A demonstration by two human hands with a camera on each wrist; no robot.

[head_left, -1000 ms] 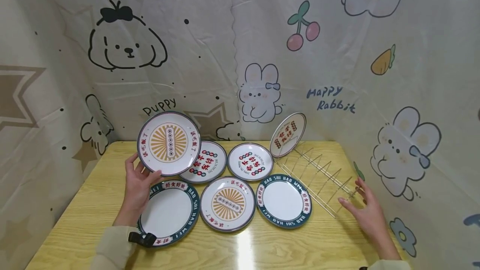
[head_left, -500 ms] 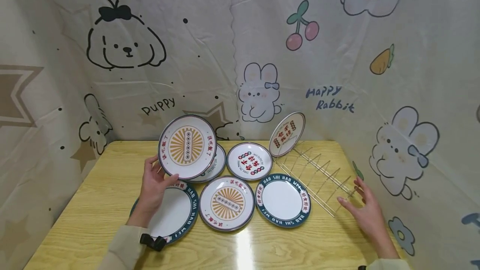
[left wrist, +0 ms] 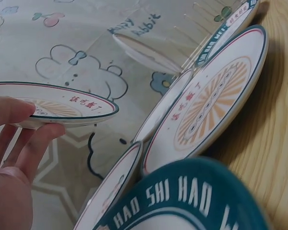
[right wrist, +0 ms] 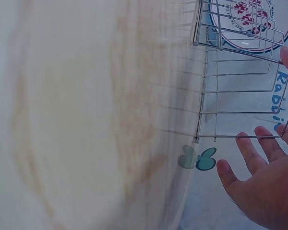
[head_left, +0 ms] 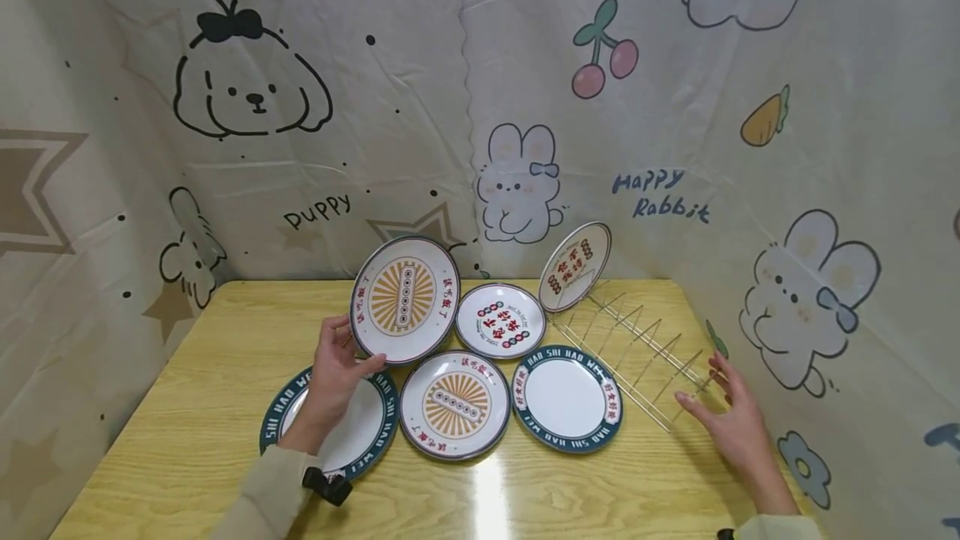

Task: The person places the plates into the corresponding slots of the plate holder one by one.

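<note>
My left hand [head_left: 337, 377] pinches the lower left rim of a white plate [head_left: 405, 298] with a yellow sunburst print, thumb on its face and fingers behind. The plate is raised and tilted above the table, overlapping the back-row plates. My right hand [head_left: 731, 411] spans the near end of a gold-coloured wire plate rack [head_left: 645, 348]; in the right wrist view its thumb and fingertips meet the end wires [right wrist: 240, 137]. A plate with red characters [head_left: 576, 267] stands tilted in the rack's far end.
On the wooden table [head_left: 420, 498] lie a second sunburst plate [head_left: 456, 405], a red-character plate [head_left: 501, 321], and two green-rimmed plates, one at right [head_left: 567, 398] and one at left [head_left: 360, 432] under my left forearm. A printed cloth [head_left: 420, 90] hangs behind.
My left hand has carried the sunburst plate to the right and slightly down, covering the back-left red-character plate. The right hand and the rack have stayed in place.
</note>
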